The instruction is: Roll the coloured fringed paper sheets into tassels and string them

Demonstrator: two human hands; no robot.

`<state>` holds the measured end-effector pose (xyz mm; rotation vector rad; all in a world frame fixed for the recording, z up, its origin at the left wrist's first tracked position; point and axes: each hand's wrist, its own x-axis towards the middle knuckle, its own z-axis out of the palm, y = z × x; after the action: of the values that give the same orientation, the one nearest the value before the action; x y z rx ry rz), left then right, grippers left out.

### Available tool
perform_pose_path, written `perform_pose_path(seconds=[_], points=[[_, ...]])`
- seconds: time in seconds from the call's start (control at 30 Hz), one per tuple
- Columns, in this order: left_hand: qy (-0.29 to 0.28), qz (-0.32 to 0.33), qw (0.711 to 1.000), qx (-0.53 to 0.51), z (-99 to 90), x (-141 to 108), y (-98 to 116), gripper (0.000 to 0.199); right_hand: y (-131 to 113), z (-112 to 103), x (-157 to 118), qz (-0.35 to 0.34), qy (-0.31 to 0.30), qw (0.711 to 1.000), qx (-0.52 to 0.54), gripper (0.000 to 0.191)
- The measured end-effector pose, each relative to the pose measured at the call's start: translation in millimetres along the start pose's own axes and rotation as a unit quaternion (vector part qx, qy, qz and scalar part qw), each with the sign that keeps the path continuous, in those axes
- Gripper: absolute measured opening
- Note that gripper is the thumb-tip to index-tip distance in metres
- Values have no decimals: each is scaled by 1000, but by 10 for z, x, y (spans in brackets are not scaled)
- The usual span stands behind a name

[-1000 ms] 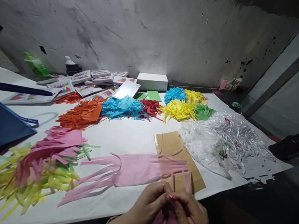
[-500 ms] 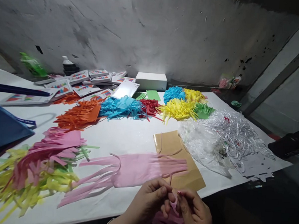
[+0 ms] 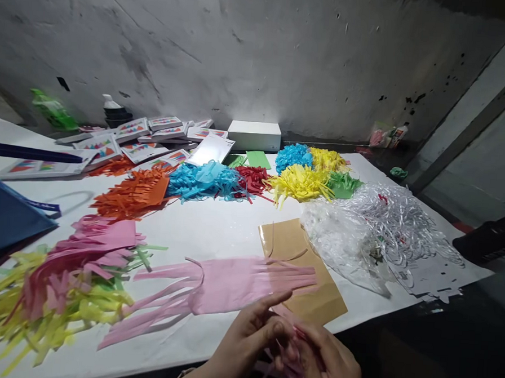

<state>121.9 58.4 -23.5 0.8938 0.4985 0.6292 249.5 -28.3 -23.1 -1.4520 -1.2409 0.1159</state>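
Observation:
My left hand [image 3: 253, 338] and my right hand [image 3: 328, 359] meet at the bottom centre, beyond the table's front edge. Between them is a strip of pink tissue paper [image 3: 294, 372], with fringe hanging below. My right fingers are pinched on it. The left thumb and curled fingers close on it too, while the left index finger points outward; the exact grip is partly hidden. Just beyond my hands lies a flat pink tissue sheet [image 3: 226, 286] with both ends cut into strips. Its right end rests on a brown paper bag [image 3: 327, 297].
Pink fringed tissue [image 3: 106, 238] lies over yellow fringe [image 3: 80, 315] at left. Orange [image 3: 129, 191], blue [image 3: 206, 181] and yellow [image 3: 301, 183] bundles line the middle. White string [image 3: 395, 219] and clear plastic [image 3: 339, 233] lie at right; flat boxes [image 3: 132, 127] are piled behind.
My hands have come closer together around the pink tissue strip. My left index finger has stretched outward, and the right fingers have turned in over the strip.

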Motion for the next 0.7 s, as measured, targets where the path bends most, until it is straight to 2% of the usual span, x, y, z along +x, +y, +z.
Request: perform_pose_path(seconds=[0.07,0.13,0.27,0.33,0.4,0.47,0.53,0.6,0.7], points=[[10,69,991,113,-8,-26,35,50,26,45,-6,-53,-23,998,-17,22],[0,108,979,174,-12,-39,68,49,40,88,-12,-76,-30,996,-32,22],[-20,78,978,194,-17,-42,87,43,27,130,-39,-40,-19,999,0,18],[-15,74,978,196,-36,-47,59,39,14,128,-59,23,-8,999,26,17],[-3,130,967,217,-68,-55,14,32,5,119,-70,126,-7,990,63,20],[3,232,934,271,-101,-55,-22,30,-2,112,-64,245,-26,960,132,29],[3,322,888,329,-116,-45,-25,34,-9,108,-44,337,-54,915,214,38],[6,365,854,371,-110,-28,8,38,-15,108,-18,379,-74,879,279,42],[1,384,823,419,-87,-16,76,41,-27,105,11,401,-78,846,343,43]])
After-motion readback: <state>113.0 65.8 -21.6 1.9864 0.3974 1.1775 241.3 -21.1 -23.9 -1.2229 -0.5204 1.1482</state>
